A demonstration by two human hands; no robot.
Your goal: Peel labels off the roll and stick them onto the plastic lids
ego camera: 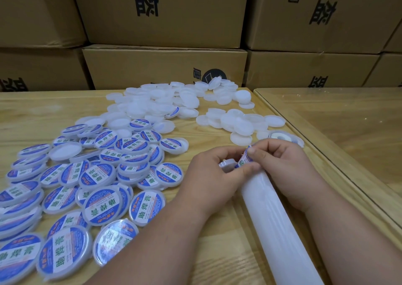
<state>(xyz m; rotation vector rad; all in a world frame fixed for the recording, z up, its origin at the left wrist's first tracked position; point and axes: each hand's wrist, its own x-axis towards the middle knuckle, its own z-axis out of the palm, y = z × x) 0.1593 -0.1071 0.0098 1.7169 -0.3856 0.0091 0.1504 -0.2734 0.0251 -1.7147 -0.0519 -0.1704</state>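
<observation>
**Label half off the liner, both hands pinching at centre-right**

Left hand had its fingers curled around a bare lid, thumb pressing near the label's lower edge. Right hand pinched the blue-and-white label between thumb and forefinger, just above the lid. The label was bent, partly lifted; whether it already touched the lid I couldn't tell.

Empty backing liner ran from the hands down toward the lower right of the frame. The label roll sat just beyond the right hand, partly hidden.

Handling, as a judgement:
- Label: thin, floppy, sticky on one side. Likely to curl and stick to itself or to the fingers. Best held by one edge only, the rest kept free.
- Lids: light, stiff, probably slick plastic. Grip by the rim so the top face stays bare.
- Liner: limp, glossy, no real resistance; it needs holding down when peeling.

Labelled lids were piled at lower left; plain lids lay heaped at upper centre, on the wooden table.
</observation>
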